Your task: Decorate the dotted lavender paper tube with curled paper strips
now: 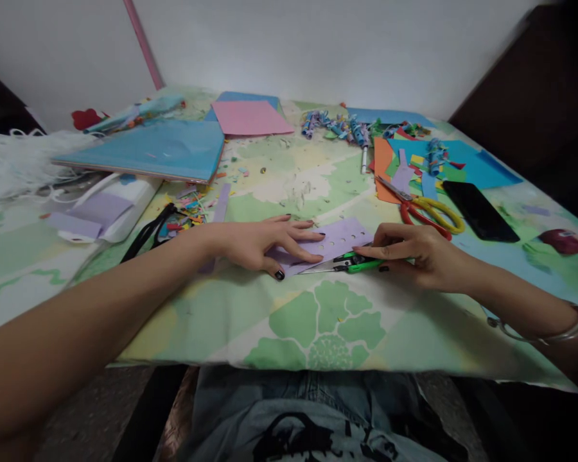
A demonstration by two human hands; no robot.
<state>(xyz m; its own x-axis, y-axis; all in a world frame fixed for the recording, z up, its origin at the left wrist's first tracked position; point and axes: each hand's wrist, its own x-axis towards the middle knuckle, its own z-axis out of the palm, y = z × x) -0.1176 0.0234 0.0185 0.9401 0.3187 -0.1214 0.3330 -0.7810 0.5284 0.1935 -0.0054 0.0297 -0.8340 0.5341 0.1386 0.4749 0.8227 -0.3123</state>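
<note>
A light purple paper strip (349, 232) with a row of small punched holes lies on the table in front of me. My left hand (270, 242) rests on its left part, fingers spread and pressing it flat. My right hand (411, 253) is closed round the green-handled scissors (363, 264). The scissors' blades point left along the strip's near edge, close to my left thumb. Part of the handles is hidden by my right fingers.
Red-and-yellow scissors (409, 200) and a black phone (480, 212) lie at the right. Blue folders (149, 149), paper scraps (192, 208) and a white device (110, 208) are at the left. Pink paper (251, 117) and curled paper pieces (334, 125) lie at the back.
</note>
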